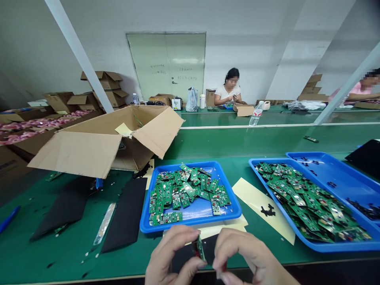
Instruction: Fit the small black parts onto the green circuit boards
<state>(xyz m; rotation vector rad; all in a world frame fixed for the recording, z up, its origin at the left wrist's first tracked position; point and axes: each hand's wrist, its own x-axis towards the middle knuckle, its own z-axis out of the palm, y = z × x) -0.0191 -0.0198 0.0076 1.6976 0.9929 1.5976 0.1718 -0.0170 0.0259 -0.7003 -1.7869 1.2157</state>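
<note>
At the bottom middle both hands meet over a small green circuit board (200, 248) held on edge. My left hand (170, 257) pinches it from the left with thumb and fingers. My right hand (249, 257) pinches it from the right, fingers curled. A black foam sheet (181, 259) lies under the hands. Just beyond them stands a blue tray (192, 215) with several green circuit boards (185, 190). A second blue tray (326, 245) at the right holds a larger heap of boards (305, 202).
An open cardboard box (101, 142) lies tipped at the left rear. Black foam sheets (126, 213) and yellow paper sheets (261, 204) lie on the green bench (225, 142). A third blue tray (332, 170) sits far right. Two people work at the far bench.
</note>
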